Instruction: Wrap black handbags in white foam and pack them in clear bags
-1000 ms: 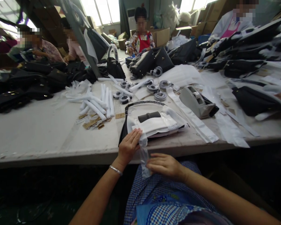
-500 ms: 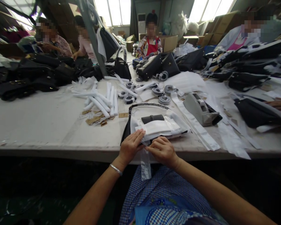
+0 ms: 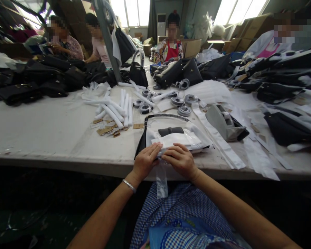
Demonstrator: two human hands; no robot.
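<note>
A black handbag [image 3: 140, 147] lies before me at the table's near edge, its handle arching away and plastic wound round it. White wrapping [image 3: 176, 139] covers its lower part, and a black strap piece [image 3: 171, 131] rests above that. My left hand [image 3: 147, 159] grips the wrapped near edge, fingers straight on top and thumb below. Close beside it, my right hand [image 3: 180, 159] is closed, its bent fingers at the same edge where a clear plastic strip [image 3: 161, 181] comes out. The strip hangs down over the table edge. My fingertips partly hide the contact.
White foam tubes [image 3: 113, 116] and brown tags [image 3: 107, 129] lie left of the handbag. Wrapped coiled straps [image 3: 184, 110] sit behind it. A grey tape dispenser [image 3: 223, 122] and long white strips [image 3: 219, 138] are at right. Piled black bags [image 3: 168, 74] and several people [image 3: 172, 48] are beyond.
My right hand's fingers have moved slightly up and further over the bag's near edge, from a pinch just below it. My left hand stays on the edge. The view has shifted slightly.
</note>
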